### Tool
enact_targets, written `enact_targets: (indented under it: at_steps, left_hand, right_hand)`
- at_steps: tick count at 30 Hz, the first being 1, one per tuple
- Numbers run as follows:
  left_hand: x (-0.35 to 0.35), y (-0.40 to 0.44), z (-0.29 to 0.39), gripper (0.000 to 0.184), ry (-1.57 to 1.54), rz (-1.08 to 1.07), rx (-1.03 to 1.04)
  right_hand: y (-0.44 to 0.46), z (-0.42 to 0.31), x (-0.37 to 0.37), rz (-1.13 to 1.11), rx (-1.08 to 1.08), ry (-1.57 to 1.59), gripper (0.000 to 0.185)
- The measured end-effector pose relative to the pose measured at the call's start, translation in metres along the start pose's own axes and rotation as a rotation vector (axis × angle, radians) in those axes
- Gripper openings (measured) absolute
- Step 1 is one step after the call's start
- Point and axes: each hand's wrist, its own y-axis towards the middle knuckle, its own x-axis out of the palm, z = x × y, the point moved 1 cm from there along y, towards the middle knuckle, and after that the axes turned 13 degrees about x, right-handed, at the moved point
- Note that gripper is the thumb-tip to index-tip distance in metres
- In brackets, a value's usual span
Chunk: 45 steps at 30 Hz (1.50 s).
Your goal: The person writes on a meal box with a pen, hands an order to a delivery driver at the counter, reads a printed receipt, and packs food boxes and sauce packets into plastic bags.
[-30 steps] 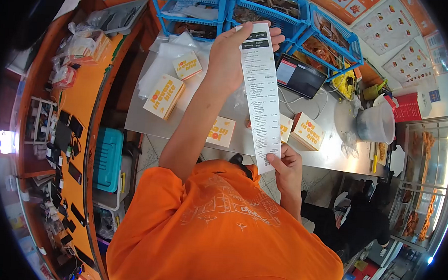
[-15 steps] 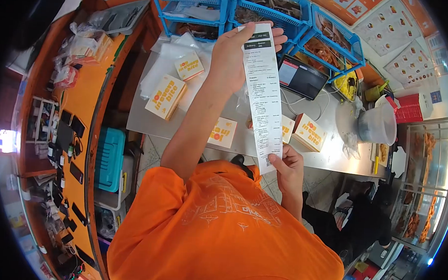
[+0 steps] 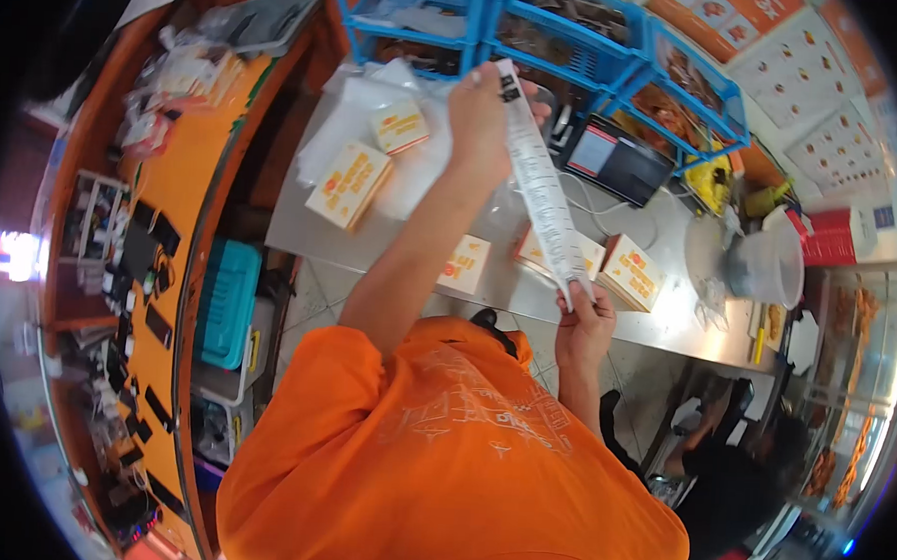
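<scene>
A long white printed receipt [image 3: 541,184] stretches between my two hands above the metal table [image 3: 301,219]. Its top end is held by my left hand [image 3: 486,116], whose fingers show behind the paper. My right hand [image 3: 584,321] pinches the lower end, which narrows and looks twisted. Two boxes, one larger [image 3: 349,184] and one smaller [image 3: 400,126], rest left of my left forearm. Another box [image 3: 464,264] lies beside that forearm. Close to my right hand are a box partly behind the receipt [image 3: 587,256] and one more box [image 3: 632,273].
Blue baskets [image 3: 568,60] holding packets stand along the back, with a black-framed screen [image 3: 619,159] below them. A clear tub [image 3: 767,264] is at the table's right. Another person in black [image 3: 740,488] is at lower right. An orange shelf [image 3: 187,189] runs down the left.
The receipt has turned and narrowed to my view, with its lower end now twisted. My left hand has lowered slightly. The whole view has shifted, and the person in black appears in a different pose.
</scene>
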Motion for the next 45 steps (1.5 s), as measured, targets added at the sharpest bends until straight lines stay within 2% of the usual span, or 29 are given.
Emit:
enact_targets:
  at_steps: [1, 2, 5, 8, 9, 11, 12, 15, 19, 22, 25, 28, 30, 35, 40, 45]
  left_hand:
    - [-0.003, 0.0, -0.006, 0.028, -0.004, 0.106, -0.006]
    - [-0.013, 0.004, -0.018, 0.028, 0.026, 0.106, 0.019]
    - [-0.041, 0.009, -0.05, 0.027, 0.057, 0.142, 0.069]
    - [-0.057, 0.008, -0.064, 0.026, 0.074, 0.172, -0.048]
    - [-0.072, 0.012, -0.08, 0.028, 0.248, 0.142, 0.045]
    - [-0.107, 0.025, -0.11, 0.037, 0.599, 0.08, 0.223]
    - [-0.11, 0.011, -0.088, 0.053, 0.523, 0.086, 0.042]
    - [-0.157, -0.009, -0.09, 0.059, 0.701, 0.081, 0.124]
    - [-0.217, -0.049, -0.072, 0.045, 0.925, -0.024, 0.032]
    - [-0.252, -0.081, -0.064, 0.037, 0.986, 0.074, 0.026]
    - [-0.293, -0.106, -0.073, 0.037, 0.826, 0.211, 0.017]
    - [-0.319, -0.124, -0.069, 0.036, 0.933, 0.27, 0.046]
    - [-0.327, -0.131, -0.064, 0.037, 0.886, 0.28, 0.033]
    - [-0.34, -0.14, -0.053, 0.036, 0.816, 0.316, -0.053]
    - [-0.351, -0.137, -0.048, 0.04, 0.737, 0.286, -0.025]
    - [-0.357, -0.131, -0.06, 0.046, 0.782, 0.121, -0.106]
  right_hand:
    - [0.005, 0.005, -0.004, 0.016, -0.011, 0.001, 0.007]
    - [0.007, 0.008, -0.002, 0.093, -0.013, 0.01, 0.008]
    - [0.02, 0.023, -0.018, 0.134, 0.047, 0.05, 0.013]
    - [0.036, 0.038, -0.03, 0.134, 0.147, 0.059, 0.016]
    - [0.041, 0.044, -0.035, 0.138, 0.18, 0.068, 0.017]
    - [0.059, 0.06, -0.052, 0.113, 0.237, 0.068, 0.019]
    - [0.067, 0.068, -0.057, 0.104, 0.263, 0.07, 0.019]
    - [0.084, 0.092, -0.066, 0.143, 0.335, 0.011, 0.019]
    - [0.11, 0.128, -0.073, 0.105, 0.359, -0.034, 0.017]
    - [0.132, 0.152, -0.062, 0.119, 0.346, -0.082, 0.018]
    - [0.14, 0.169, -0.052, 0.143, 0.339, -0.113, 0.023]
    - [0.13, 0.176, -0.045, 0.149, 0.383, -0.177, 0.033]
    - [0.119, 0.177, -0.05, 0.177, 0.441, -0.241, 0.041]
    - [0.095, 0.175, -0.071, 0.195, 0.462, -0.344, 0.04]
    - [0.084, 0.191, -0.09, 0.147, 0.389, -0.462, 0.034]
    - [0.07, 0.215, -0.035, 0.179, 0.255, -0.493, 0.04]
